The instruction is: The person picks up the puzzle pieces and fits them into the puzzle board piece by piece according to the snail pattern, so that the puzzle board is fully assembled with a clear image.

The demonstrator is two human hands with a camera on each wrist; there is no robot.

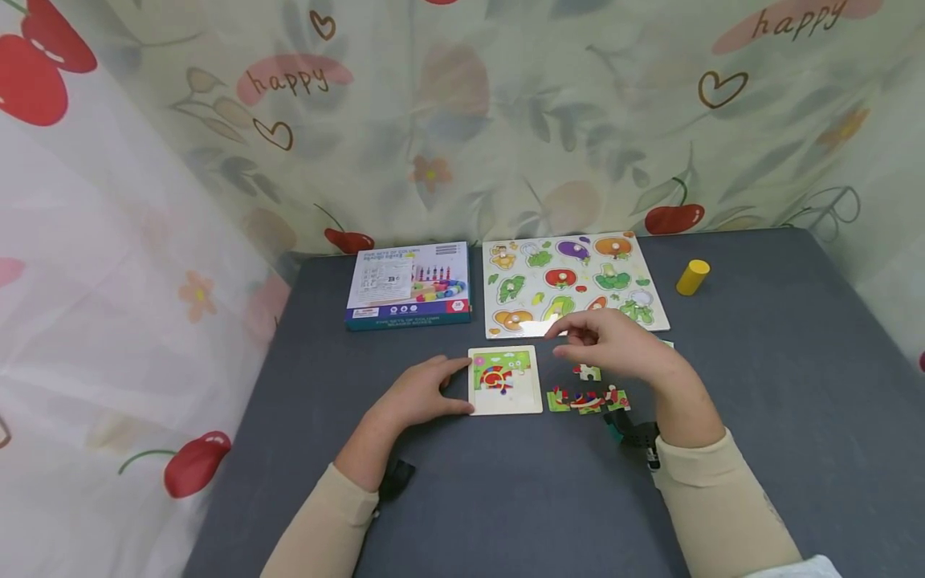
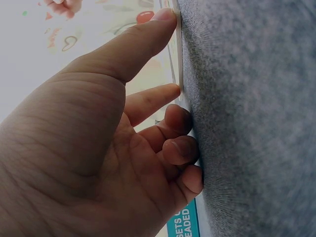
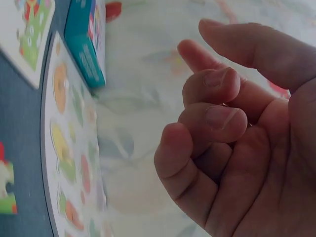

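The left hand [image 1: 415, 393] lies beside a small square puzzle tray with a pale wood-coloured border [image 1: 506, 408], which sits flat on the dark grey cloth-covered worktop [image 1: 506, 498]; its forefinger and thumb reach out, spread apart, and touch the tray's left edge, while the other three fingers bend toward the surface. The tray is partly filled with a green, red and blue picture, the lower part showing bare. The right hand [image 1: 614, 345] hangs above the worktop to the right of the tray, its grip relaxed and holding nothing, the fingers loosely bent with the thumb and forefinger apart. Just below it lie colourful jigsaw pieces [image 1: 587, 403], three in a row right of the tray and another behind them. Beyond the tray lies a large white board of vegetable pictures [image 1: 535, 277], partly hidden by the right hand. To its left lies a flat blue-and-white cardboard box [image 1: 408, 285], and to its right stands a plain yellow cylinder [image 1: 692, 278]. A pale printed curtain with cherries [image 1: 520, 48] hangs behind.
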